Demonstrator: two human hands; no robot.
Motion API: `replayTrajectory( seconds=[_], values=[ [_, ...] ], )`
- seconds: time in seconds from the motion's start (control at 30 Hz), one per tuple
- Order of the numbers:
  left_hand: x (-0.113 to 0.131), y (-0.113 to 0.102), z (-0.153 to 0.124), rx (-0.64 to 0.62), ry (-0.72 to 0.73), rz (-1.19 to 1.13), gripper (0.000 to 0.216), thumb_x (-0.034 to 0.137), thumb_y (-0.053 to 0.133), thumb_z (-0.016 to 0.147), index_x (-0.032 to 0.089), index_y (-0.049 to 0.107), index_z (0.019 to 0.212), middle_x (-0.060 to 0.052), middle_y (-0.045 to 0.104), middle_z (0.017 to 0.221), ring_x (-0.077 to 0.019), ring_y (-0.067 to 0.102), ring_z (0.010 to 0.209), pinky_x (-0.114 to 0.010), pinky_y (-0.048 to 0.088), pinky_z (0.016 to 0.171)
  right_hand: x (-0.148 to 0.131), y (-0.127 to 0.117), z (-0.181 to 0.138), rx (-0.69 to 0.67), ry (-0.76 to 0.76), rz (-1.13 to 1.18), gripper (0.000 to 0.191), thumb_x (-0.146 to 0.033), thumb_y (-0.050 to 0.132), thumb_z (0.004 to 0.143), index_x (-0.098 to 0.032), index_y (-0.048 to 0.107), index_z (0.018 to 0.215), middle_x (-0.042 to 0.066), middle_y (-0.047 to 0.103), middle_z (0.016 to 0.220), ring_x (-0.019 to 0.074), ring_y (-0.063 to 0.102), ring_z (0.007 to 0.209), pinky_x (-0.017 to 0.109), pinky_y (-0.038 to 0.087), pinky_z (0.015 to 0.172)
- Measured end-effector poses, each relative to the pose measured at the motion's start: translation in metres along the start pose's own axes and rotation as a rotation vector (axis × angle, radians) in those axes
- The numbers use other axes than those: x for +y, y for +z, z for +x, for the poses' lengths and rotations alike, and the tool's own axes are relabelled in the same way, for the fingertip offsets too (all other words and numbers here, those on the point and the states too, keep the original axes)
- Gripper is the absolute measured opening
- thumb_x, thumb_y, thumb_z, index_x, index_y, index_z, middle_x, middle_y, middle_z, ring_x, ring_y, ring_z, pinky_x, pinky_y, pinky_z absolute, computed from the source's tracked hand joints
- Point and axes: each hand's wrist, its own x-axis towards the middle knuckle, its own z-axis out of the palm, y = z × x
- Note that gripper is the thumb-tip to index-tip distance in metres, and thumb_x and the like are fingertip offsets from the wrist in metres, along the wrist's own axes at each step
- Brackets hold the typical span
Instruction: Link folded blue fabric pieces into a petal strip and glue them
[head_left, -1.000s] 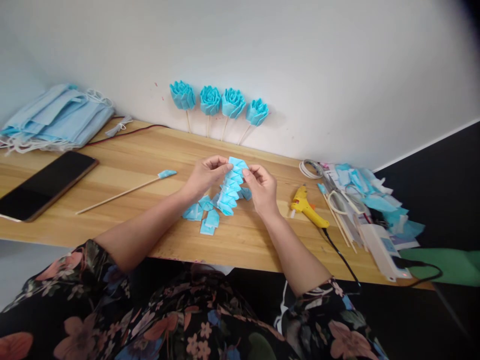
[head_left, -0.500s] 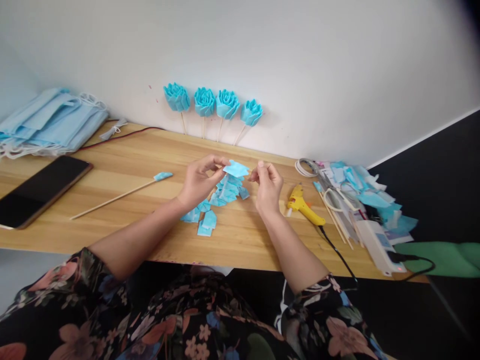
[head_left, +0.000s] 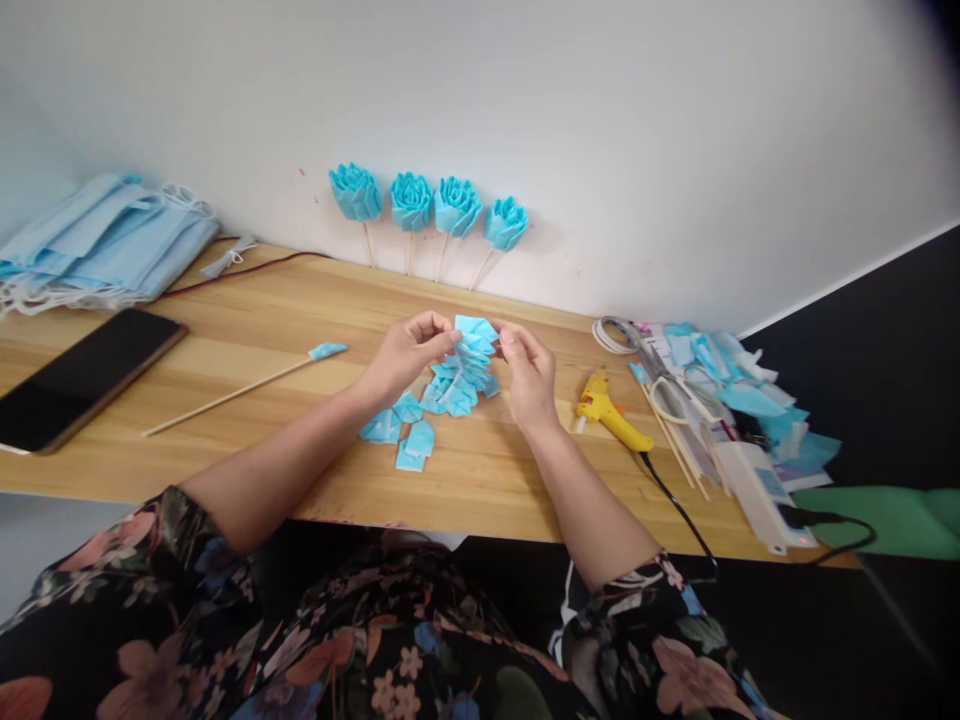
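Note:
My left hand [head_left: 405, 358] and my right hand [head_left: 527, 375] both pinch the top of a strip of overlapping folded blue petals [head_left: 461, 368], held just above the wooden table [head_left: 247, 330]. The strip hangs down between the two hands toward the table. Below my left hand a few loose blue folded pieces [head_left: 405, 428] lie flat on the wood. A wooden skewer with a blue tip [head_left: 244, 388] lies to the left of my left hand.
Several finished blue flowers on sticks [head_left: 431, 205] lean on the wall. A yellow glue gun [head_left: 607, 415] lies to the right, beside scraps, sticks and scissors [head_left: 712, 385]. A phone [head_left: 82, 375] and stacked blue masks [head_left: 105, 240] are at the left.
Half a second ago my right hand had let go and only my left held a petal; now both hands pinch the strip together again near its top.

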Motion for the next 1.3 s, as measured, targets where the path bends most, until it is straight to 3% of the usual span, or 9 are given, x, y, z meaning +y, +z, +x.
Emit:
replayTrajectory(
  seconds=[0.23, 0.33, 0.53, 0.73, 0.87, 0.97, 1.1, 1.23, 1.3],
  values=[
    [0.001, 0.002, -0.001, -0.052, -0.018, -0.028, 0.034, 0.049, 0.071, 0.082, 0.017, 0.061, 0.074, 0.001, 0.06, 0.065, -0.0111, 0.056, 0.063, -0.025, 0.046, 0.066, 0.006, -0.001, -0.001, -0.02, 0.014, -0.029, 0.03, -0.05, 0.069, 0.087, -0.023, 0.069, 0.075, -0.002, 0.057, 0.067, 0.0138, 0.05, 0.067, 0.027, 0.043, 0.063],
    [0.002, 0.003, -0.002, -0.07, -0.05, -0.045, 0.035, 0.047, 0.08, 0.073, 0.017, 0.061, 0.076, 0.003, 0.058, 0.064, -0.0104, 0.054, 0.062, -0.025, 0.044, 0.064, 0.006, 0.0, -0.001, -0.022, 0.027, -0.021, 0.032, -0.05, 0.068, 0.088, -0.022, 0.069, 0.072, -0.002, 0.055, 0.066, 0.0132, 0.049, 0.066, 0.027, 0.042, 0.063],
    [0.001, 0.005, -0.002, -0.092, -0.091, -0.032, 0.032, 0.039, 0.081, 0.068, 0.016, 0.06, 0.071, 0.004, 0.056, 0.064, -0.0081, 0.05, 0.06, -0.023, 0.041, 0.06, 0.001, 0.001, 0.0, -0.058, 0.136, 0.099, 0.036, -0.051, 0.07, 0.087, -0.029, 0.075, 0.115, -0.002, 0.062, 0.079, 0.0133, 0.052, 0.071, 0.027, 0.045, 0.066],
    [0.001, 0.007, -0.005, -0.133, -0.104, 0.054, 0.024, 0.034, 0.077, 0.071, 0.015, 0.063, 0.073, 0.003, 0.058, 0.066, -0.0079, 0.049, 0.059, -0.022, 0.038, 0.057, 0.002, 0.002, 0.001, -0.178, 0.182, 0.173, 0.049, -0.039, 0.081, 0.076, -0.032, 0.07, 0.123, -0.003, 0.064, 0.081, 0.0127, 0.051, 0.067, 0.027, 0.042, 0.06],
    [0.003, 0.006, -0.007, -0.17, -0.105, 0.06, 0.024, 0.035, 0.077, 0.073, 0.015, 0.064, 0.075, 0.002, 0.059, 0.067, -0.0086, 0.05, 0.06, -0.023, 0.039, 0.058, 0.003, 0.0, 0.002, -0.188, 0.262, 0.152, 0.051, -0.04, 0.075, 0.08, -0.031, 0.067, 0.13, -0.004, 0.059, 0.073, 0.0124, 0.046, 0.061, 0.028, 0.04, 0.057],
    [0.002, 0.002, -0.004, -0.129, -0.094, -0.005, 0.026, 0.036, 0.078, 0.071, 0.016, 0.061, 0.072, 0.002, 0.059, 0.067, -0.0092, 0.052, 0.062, -0.024, 0.043, 0.062, 0.004, -0.001, 0.002, -0.151, 0.294, 0.173, 0.047, -0.046, 0.071, 0.085, -0.033, 0.067, 0.131, -0.004, 0.06, 0.074, 0.0135, 0.05, 0.064, 0.028, 0.044, 0.062],
    [-0.004, -0.003, 0.001, -0.052, -0.058, -0.066, 0.029, 0.04, 0.079, 0.073, 0.017, 0.061, 0.073, 0.002, 0.059, 0.068, -0.0101, 0.054, 0.064, -0.025, 0.046, 0.068, 0.006, -0.001, 0.002, -0.182, 0.284, 0.197, 0.041, -0.056, 0.072, 0.083, -0.031, 0.073, 0.116, -0.001, 0.068, 0.087, 0.0153, 0.059, 0.077, 0.029, 0.05, 0.072],
    [-0.009, -0.006, 0.003, -0.069, -0.058, -0.1, 0.034, 0.048, 0.073, 0.082, 0.017, 0.063, 0.07, 0.0, 0.059, 0.067, -0.0112, 0.054, 0.065, -0.025, 0.046, 0.069, 0.007, 0.001, 0.001, -0.189, 0.245, 0.094, 0.038, -0.058, 0.077, 0.076, -0.021, 0.066, 0.072, -0.003, 0.057, 0.068, 0.0122, 0.049, 0.066, 0.027, 0.044, 0.065],
    [-0.008, -0.005, 0.003, -0.081, -0.069, -0.113, 0.041, 0.054, 0.069, 0.085, 0.017, 0.063, 0.069, -0.001, 0.06, 0.068, -0.0122, 0.055, 0.066, -0.026, 0.045, 0.069, 0.007, 0.001, 0.001, -0.153, 0.234, 0.059, 0.042, -0.056, 0.077, 0.076, -0.021, 0.058, 0.065, -0.005, 0.05, 0.064, 0.0109, 0.044, 0.062, 0.026, 0.041, 0.063]
  ],
)
